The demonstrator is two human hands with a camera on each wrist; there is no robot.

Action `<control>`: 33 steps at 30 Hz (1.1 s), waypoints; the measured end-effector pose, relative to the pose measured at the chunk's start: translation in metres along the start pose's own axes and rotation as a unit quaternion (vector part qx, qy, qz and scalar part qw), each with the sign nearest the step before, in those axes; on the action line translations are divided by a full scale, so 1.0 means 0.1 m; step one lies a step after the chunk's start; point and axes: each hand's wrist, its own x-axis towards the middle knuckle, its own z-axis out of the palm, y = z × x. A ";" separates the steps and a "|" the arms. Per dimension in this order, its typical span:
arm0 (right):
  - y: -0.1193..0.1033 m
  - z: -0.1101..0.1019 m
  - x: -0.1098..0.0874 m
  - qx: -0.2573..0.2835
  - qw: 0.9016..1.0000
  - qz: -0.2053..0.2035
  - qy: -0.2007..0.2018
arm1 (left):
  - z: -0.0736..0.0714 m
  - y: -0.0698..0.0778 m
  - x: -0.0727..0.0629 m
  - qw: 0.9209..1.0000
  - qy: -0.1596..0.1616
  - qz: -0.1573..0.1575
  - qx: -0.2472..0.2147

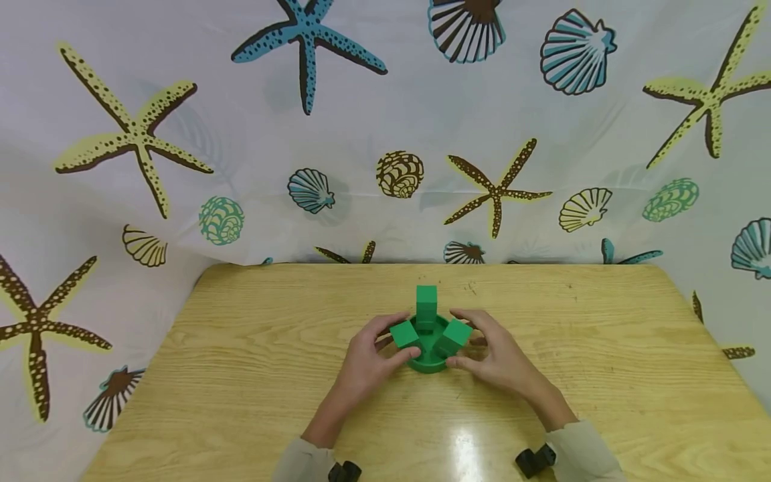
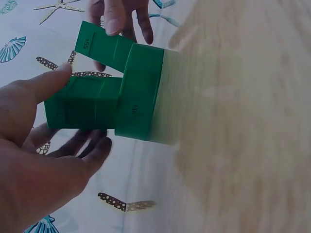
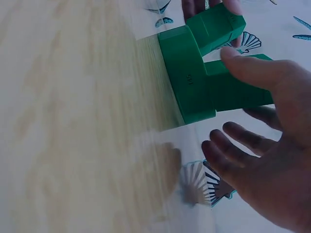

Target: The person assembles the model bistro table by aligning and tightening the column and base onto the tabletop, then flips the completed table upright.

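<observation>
A shallow round green dish sits on the table with three tall green blocks standing up from it. My left hand is curled round the left block, thumb at its near side and fingers behind. Opposite it, my right hand curves round the right block, its thumb lying across that block in the right wrist view and the other fingers spread loosely below. The back block stands between the two hands, touched by neither. Small dark markings show on the dish's side in the left wrist view.
The wooden table spreads out around the dish. A white cloth printed with starfish and shells hangs behind it and along both sides. Black wrist devices sit at both sleeves.
</observation>
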 end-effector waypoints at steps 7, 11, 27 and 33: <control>0.04 0.03 0.01 0.005 0.999 0.028 -0.040 | -0.03 -0.10 0.03 0.999 -0.038 -0.037 0.009; 0.04 0.04 0.00 0.008 0.998 0.036 -0.050 | -0.04 -0.16 0.03 0.997 -0.059 -0.052 0.004; 0.01 0.04 -0.03 -0.012 0.998 0.050 -0.030 | 0.00 -0.14 0.02 0.997 -0.047 -0.032 0.042; -0.10 -0.05 -0.01 0.065 0.996 0.063 -0.017 | -0.03 0.00 0.03 0.998 -0.018 -0.058 -0.028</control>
